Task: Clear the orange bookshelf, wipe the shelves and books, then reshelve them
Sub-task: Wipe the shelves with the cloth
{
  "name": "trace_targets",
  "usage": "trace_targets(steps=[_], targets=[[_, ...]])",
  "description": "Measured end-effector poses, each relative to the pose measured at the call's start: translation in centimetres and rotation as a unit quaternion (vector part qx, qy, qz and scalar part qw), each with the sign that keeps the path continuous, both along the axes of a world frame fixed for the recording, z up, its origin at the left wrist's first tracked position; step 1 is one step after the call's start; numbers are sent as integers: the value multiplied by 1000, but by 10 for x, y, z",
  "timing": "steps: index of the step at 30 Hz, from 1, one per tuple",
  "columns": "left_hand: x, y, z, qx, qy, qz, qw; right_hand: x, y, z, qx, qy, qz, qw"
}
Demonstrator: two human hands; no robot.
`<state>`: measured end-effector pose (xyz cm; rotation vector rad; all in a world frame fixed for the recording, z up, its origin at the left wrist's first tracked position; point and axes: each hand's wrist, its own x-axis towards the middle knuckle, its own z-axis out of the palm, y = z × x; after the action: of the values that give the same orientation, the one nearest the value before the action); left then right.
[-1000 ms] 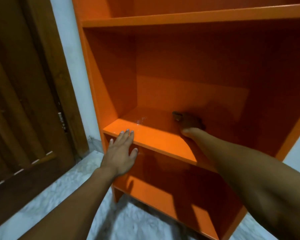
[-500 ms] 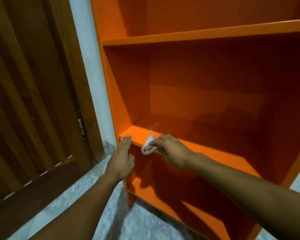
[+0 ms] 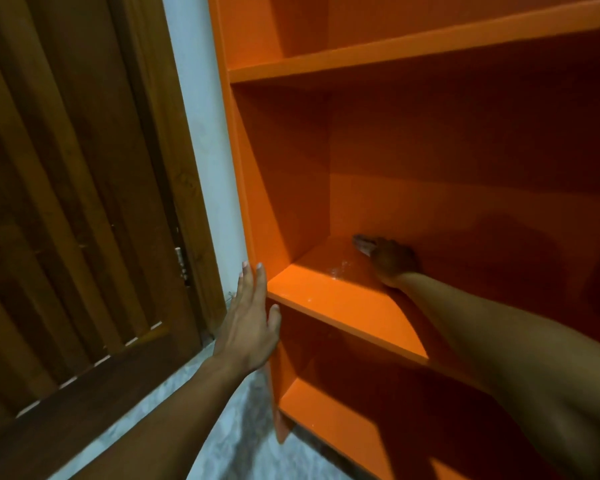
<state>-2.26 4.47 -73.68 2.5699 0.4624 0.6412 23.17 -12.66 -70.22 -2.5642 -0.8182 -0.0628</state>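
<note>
A: What lies nearest, measured from the tall orange painted wooden bookshelf (image 3: 413, 150)?

B: The grey mottled stone floor (image 3: 222, 445) runs under the bookshelf's foot. Just above it, the person's left hand (image 3: 248, 323) lies flat against the bookshelf's left front edge, fingers straight and together, holding nothing.

A: And inside the bookshelf?

B: The right hand (image 3: 390, 259) reaches deep over the middle shelf board (image 3: 343, 306), close to the back left corner. A pale scrap of cloth (image 3: 361, 244) shows at its fingertips; whether the fingers curl round it is too dark to tell.

A: Beyond the bookshelf?

B: Left of it stands a strip of white wall (image 3: 201, 150), then a dark brown slatted wooden door (image 3: 66, 202).
</note>
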Motion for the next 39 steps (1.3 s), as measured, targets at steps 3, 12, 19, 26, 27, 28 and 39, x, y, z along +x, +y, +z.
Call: trace_targets(steps=[3, 12, 19, 26, 27, 28, 39], targets=[[0, 9, -8, 9, -31, -25, 999, 4, 24, 2, -20, 5, 31, 999], [1, 15, -11, 13, -50, -25, 998, -58, 60, 11, -81, 18, 201, 976], [-12, 26, 10, -9, -38, -41, 998, -137, 52, 14, -63, -18, 294, 954], [-17, 38, 39, 12, 7, -43, 999, -157, 36, 16, 92, 29, 369, 924], [-18, 40, 40, 13, 15, -45, 999, -151, 34, 21, 122, 38, 343, 931], [-18, 41, 41, 12, 21, -45, 999, -144, 34, 24, 141, 34, 310, 940], [-14, 45, 46, -21, 3, -10, 1000, -181, 87, 1, -70, -285, 239, 925]])
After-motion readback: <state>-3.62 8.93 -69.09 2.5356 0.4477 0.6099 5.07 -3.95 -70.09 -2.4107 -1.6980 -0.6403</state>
